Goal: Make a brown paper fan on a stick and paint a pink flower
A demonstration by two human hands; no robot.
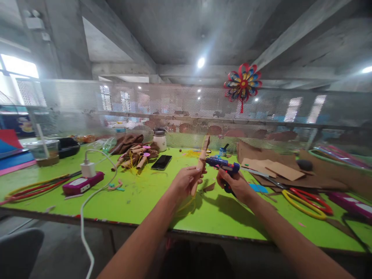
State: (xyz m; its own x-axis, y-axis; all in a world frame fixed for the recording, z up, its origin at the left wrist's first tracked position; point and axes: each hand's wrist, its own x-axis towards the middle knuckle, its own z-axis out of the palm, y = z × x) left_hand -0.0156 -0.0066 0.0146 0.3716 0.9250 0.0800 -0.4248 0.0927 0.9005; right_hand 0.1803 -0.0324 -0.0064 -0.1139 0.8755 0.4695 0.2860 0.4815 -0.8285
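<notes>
A slim brown tube of rolled paper (203,150) stands tilted over the middle of the lime-green desk (139,205), its top leaning toward one o'clock. The left hand (189,179) has its fingers wrapped around the tube; the right hand (236,184), apart from the left, grips a dark blue plastic glue gun (231,167) at the tube's three o'clock. The gun's nozzle points at the tube's side; whether they touch, I cannot tell. Outward from the tube, a small brown scrap (209,188) lies at five o'clock and a black rectangular phone (162,162) at nine, with a heap of brown paper tubes tied with yellow string (142,162) beyond it. A white jar with a dark lid (159,141) stands at ten, flat tan cardboard pieces (285,171) lie at three, and metal scissors with red and yellow handles (308,207) lie between three and four.
</notes>
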